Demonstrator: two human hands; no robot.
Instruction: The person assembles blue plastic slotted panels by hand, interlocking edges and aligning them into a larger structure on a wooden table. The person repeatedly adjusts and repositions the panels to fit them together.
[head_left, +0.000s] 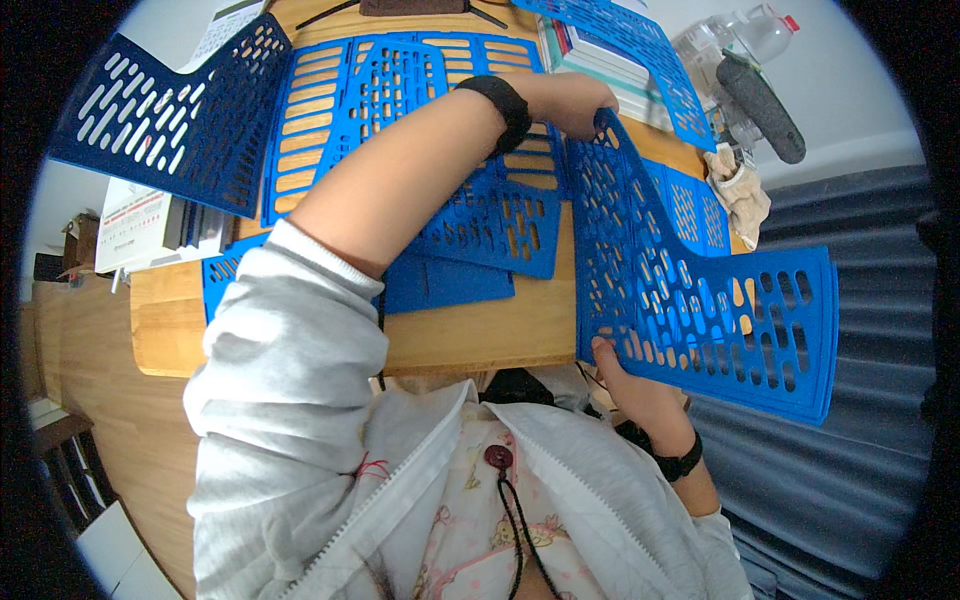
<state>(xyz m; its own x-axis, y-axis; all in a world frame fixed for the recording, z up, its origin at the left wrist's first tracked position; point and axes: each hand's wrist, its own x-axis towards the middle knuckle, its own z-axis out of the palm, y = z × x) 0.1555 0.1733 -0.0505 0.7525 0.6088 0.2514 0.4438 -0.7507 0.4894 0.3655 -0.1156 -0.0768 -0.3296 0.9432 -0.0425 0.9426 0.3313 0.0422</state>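
A blue slotted plastic magazine file (690, 320) with a curved cut-out edge stands tilted at the right side of the table. My left hand (572, 104) reaches across and is closed on its far upper corner; most of those fingers are hidden. At the near lower corner my right hand (640, 395) grips it too, thumb on the near edge and fingers partly visible through the slots. Flat blue slotted panels (480, 225) lie overlapping on the table under my left forearm.
A dark blue magazine file (170, 120) stands at the far left, beside books (150, 225). Farther right are stacked books (610, 70) by another blue file (640, 40), a clear bottle (765, 35), a dark grey case (760, 105) and a beige cloth (738, 195). The wooden table's (480, 345) front edge is near my body.
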